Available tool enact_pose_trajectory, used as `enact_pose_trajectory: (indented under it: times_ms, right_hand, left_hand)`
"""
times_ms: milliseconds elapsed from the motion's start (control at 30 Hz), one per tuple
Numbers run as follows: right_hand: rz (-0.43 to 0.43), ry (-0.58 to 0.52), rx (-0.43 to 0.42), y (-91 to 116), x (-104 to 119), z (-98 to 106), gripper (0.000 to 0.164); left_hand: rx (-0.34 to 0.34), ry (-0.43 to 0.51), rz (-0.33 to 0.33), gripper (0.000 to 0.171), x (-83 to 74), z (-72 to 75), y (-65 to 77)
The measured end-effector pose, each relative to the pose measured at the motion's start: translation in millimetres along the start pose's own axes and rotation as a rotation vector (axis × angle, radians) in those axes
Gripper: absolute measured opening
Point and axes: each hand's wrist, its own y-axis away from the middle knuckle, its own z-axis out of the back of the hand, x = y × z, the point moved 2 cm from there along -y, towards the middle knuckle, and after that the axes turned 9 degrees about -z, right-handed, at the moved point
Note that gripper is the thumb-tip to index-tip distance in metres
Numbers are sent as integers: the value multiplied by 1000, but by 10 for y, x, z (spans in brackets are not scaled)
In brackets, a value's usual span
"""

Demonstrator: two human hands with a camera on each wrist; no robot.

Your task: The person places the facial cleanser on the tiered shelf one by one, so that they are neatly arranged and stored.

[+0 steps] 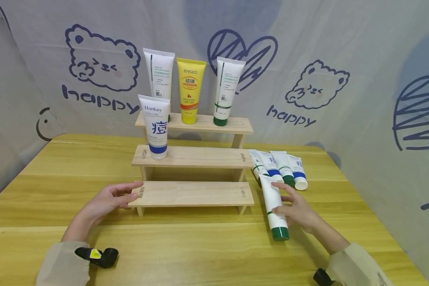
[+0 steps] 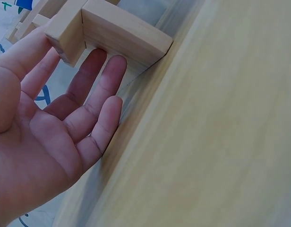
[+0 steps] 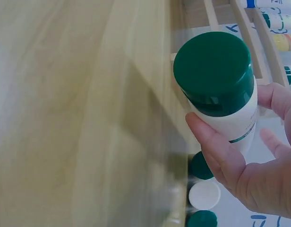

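My right hand [image 1: 298, 210] grips a white tube [image 1: 271, 194] with a green cap between thumb and fingers, just right of a three-tier wooden stand [image 1: 196, 194]. Its cap [image 3: 214, 71] points toward me. At the stand's lowest tier, my left hand [image 1: 105, 200] holds the left end by thumb and index finger; the other fingers [image 2: 107, 80] reach loosely below the plank. On the top tier stand two white tubes, one at the right [image 1: 228, 89], with a yellow tube [image 1: 190, 91] between them. A white tube with a blue band [image 1: 155, 125] stands at the middle tier's left end.
Several white tubes [image 1: 281, 165] with green or white caps lie side by side on the wooden table [image 1: 164, 250], right of the stand. A pale cloth [image 1: 307, 43] printed with bears and hearts hangs behind. Each wrist wears a black camera [image 1: 109, 257].
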Motion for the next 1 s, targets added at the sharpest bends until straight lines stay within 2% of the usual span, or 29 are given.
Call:
enact_pose_trajectory:
  times_ms: [233,500,733,1000]
  right_hand:
    - [15,2,12,19,61,-8,72]
    - [63,20,-40,-17,141,2,75]
    - [107,-47,-29,-44,261,-21,81]
    - [166,-188,-49,-123,390,-89,83]
  left_hand:
    - [-6,-2,-4,52,-1,-10,11]
    - [-8,-2,-13,51,-5,-6,10]
    - [-8,-1,-2,52,-1,-2,4]
    - [-13,-7,-14,51,15,-3,-2]
